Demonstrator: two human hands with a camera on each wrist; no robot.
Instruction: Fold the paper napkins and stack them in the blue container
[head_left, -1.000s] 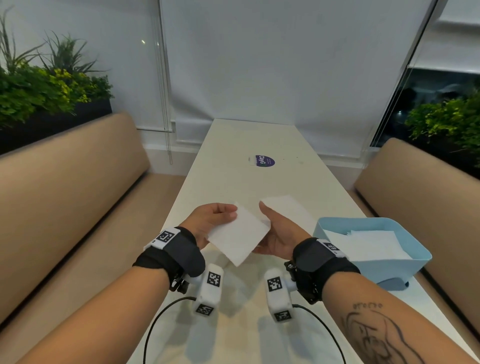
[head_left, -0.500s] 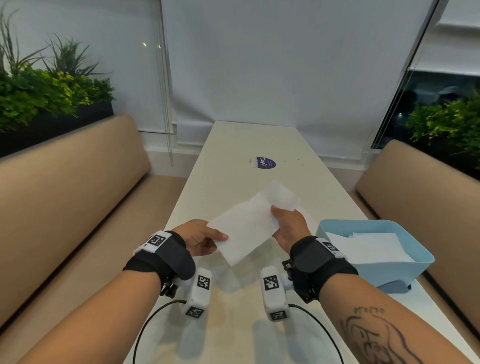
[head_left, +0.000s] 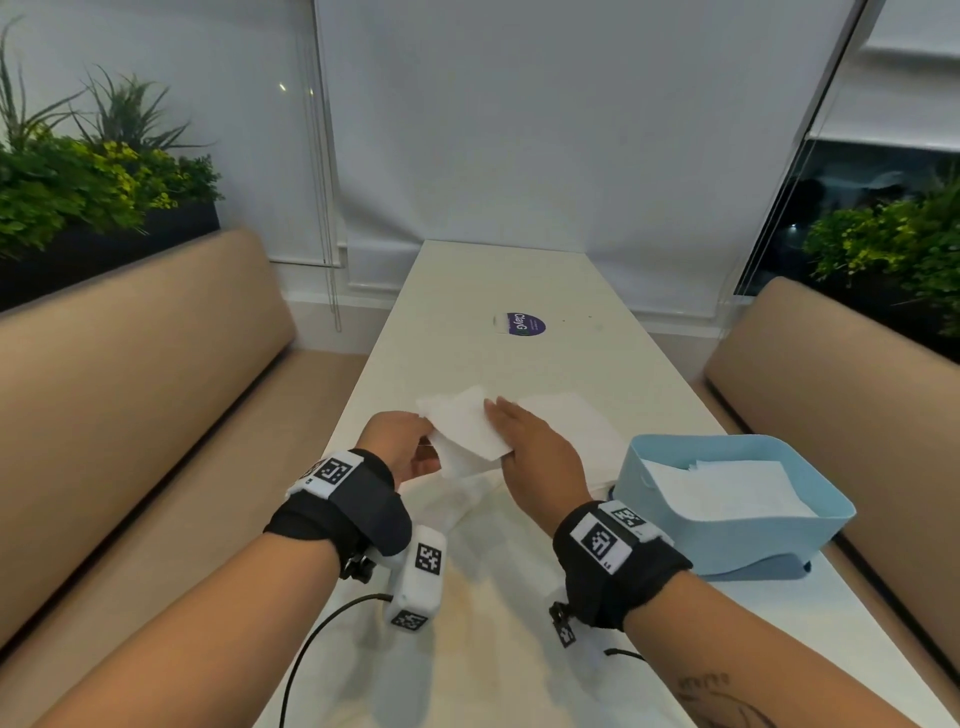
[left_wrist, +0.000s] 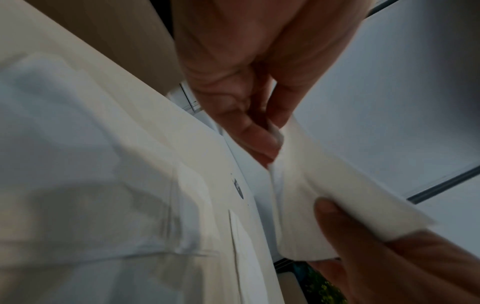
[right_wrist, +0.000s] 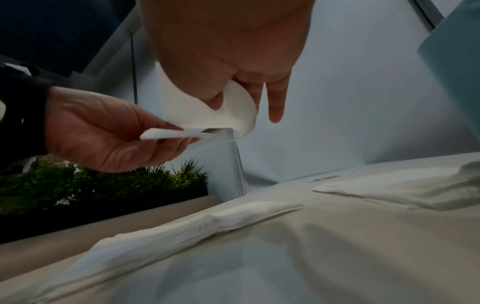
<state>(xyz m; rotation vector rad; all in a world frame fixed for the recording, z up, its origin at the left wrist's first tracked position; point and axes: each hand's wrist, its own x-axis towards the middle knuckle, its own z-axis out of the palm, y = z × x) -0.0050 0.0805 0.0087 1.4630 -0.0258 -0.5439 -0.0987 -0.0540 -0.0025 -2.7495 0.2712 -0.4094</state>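
1. The napkin (head_left: 467, 431) is held in the air over the table (head_left: 498, 280), between both hands. It is left of the blue container (head_left: 727, 545) and not in it yet.
2. The left hand (head_left: 397, 449) has a narrow grip, thumb and fingertips pinching the napkin's left edge. The right wrist view shows that edge doubled over, so the pinch likely keeps the layers lined up.
3. The right hand (head_left: 535, 452) has its fingers flat on top and thumb underneath, so its grip is closed on the napkin's right side. The sheet curls between the two hands, which looks like one half coming over the other.
4. My read is that the step in hand is a fold made mid-air, with the crease not pressed yet.
5. The blue container sits on the table to the right, near the right wrist. The folded napkins (head_left: 727, 488) lie flat inside it. Being this close probably keeps the carry short.
6. Loose napkins (head_left: 571, 421) lie flat on the table just beyond the right hand, beside the container. They look like the supply pile, kept within reach.
7. The next move likely calls for matching the edges, pinching the crease, then moving right to the container. The risk is that the thin paper slips and the fold goes crooked.
8. Also in view are a purple sticker (head_left: 524, 325) further up the table, tan benches (head_left: 130, 395) on both sides and plants (head_left: 78, 176) behind them.
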